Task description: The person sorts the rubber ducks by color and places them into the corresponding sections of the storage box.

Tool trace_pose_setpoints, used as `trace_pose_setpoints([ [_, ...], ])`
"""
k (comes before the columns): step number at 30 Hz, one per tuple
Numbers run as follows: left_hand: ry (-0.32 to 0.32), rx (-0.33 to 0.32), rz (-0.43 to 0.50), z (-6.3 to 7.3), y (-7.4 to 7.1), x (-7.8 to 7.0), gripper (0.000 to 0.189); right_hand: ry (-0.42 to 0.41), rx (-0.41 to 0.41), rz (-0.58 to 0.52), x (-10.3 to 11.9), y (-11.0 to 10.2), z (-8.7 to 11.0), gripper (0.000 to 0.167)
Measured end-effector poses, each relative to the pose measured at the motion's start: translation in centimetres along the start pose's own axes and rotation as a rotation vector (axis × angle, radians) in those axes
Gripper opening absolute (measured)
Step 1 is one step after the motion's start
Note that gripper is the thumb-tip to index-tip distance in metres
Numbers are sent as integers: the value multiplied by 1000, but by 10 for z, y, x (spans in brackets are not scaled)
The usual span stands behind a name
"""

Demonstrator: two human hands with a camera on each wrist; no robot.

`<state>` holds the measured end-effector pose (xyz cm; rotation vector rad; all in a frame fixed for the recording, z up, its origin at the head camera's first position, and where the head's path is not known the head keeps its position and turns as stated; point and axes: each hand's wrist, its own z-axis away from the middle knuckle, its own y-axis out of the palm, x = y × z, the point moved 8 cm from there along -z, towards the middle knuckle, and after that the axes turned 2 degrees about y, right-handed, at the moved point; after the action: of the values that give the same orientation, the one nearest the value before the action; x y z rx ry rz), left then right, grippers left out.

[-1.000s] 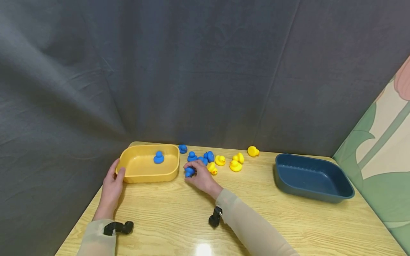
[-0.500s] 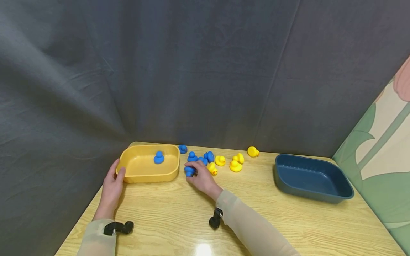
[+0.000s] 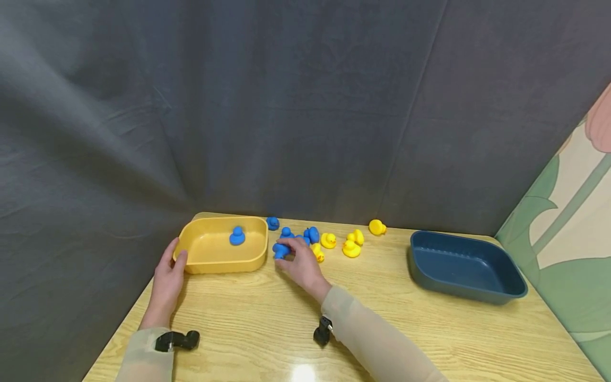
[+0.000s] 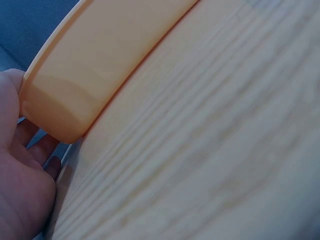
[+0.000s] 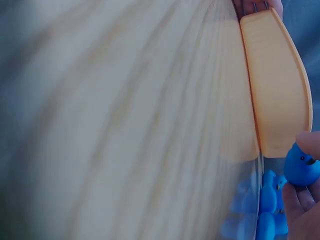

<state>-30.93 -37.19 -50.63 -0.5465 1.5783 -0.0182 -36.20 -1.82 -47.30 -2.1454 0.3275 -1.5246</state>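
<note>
My left hand point(image 3: 164, 286) holds the near left corner of a yellow plastic tub point(image 3: 210, 249), thumb at the rim and fingers around the outer wall. One blue rubber duck point(image 3: 236, 236) sits inside that tub. To the tub's right, my right hand point(image 3: 304, 269) pinches another blue duck point(image 5: 301, 167) between thumb and fingers; the right wrist view shows it raised above the tabletop. Several more blue ducks point(image 3: 312, 234) lie just beyond these fingers, partly hidden by them. A yellow duck point(image 3: 316, 252) rests close beside the right hand's knuckles.
Further right are several yellow ducks point(image 3: 351, 249), one of them tipped over point(image 3: 377, 227) near the back edge. A dark blue tub point(image 3: 468, 268) stands at the right end of the wooden table point(image 3: 248, 329). Grey cloth point(image 3: 296, 106) hangs behind. One blue duck point(image 3: 272, 223) sits behind the yellow tub's corner.
My right hand has lifted the blue duck slightly, up and to the left in the head view. The left hand and the yellow tub stay where they were.
</note>
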Motion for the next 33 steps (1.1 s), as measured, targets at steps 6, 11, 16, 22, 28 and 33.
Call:
trace_pose_setpoints([
  [6, -3, -1, -5, 0, -1, 0, 72, 16, -86, -125, 9, -6, -3, 49],
  [11, 0, -4, -10, 0, -1, -2, 72, 4, -122, -190, 20, -11, -8, 50],
  [16, -4, -6, -11, 0, 0, -2, 71, -3, -109, -220, 29, -6, -13, 51],
  [22, -4, -5, -14, 1, 0, -3, 71, 30, -70, -247, 33, 6, -16, 53],
  [28, 1, -6, -11, 1, 0, -3, 71, 30, -29, -205, 36, 16, -20, 53],
  [33, -3, -7, -19, 1, -1, -2, 72, 47, -14, -152, 37, 24, -23, 53],
])
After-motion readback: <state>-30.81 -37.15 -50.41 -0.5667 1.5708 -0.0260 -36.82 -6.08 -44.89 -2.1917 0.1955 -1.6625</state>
